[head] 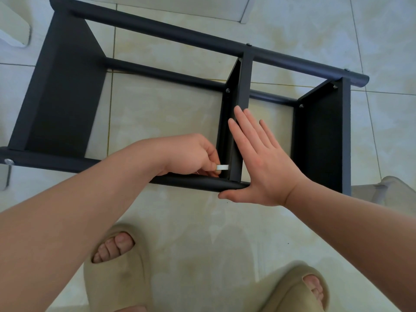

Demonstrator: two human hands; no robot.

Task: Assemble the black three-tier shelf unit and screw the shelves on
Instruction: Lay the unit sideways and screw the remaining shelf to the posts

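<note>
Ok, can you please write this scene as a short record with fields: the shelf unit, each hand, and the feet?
shelf unit: black, lying on its side on the tiled floor
left hand: pinches a small white tool beside the middle shelf, just above the near pole
right hand: open, fingers straight, palm flat against the middle shelf, thumb along the near pole
feet: in beige slippers, on the floor in front of the unit
</note>
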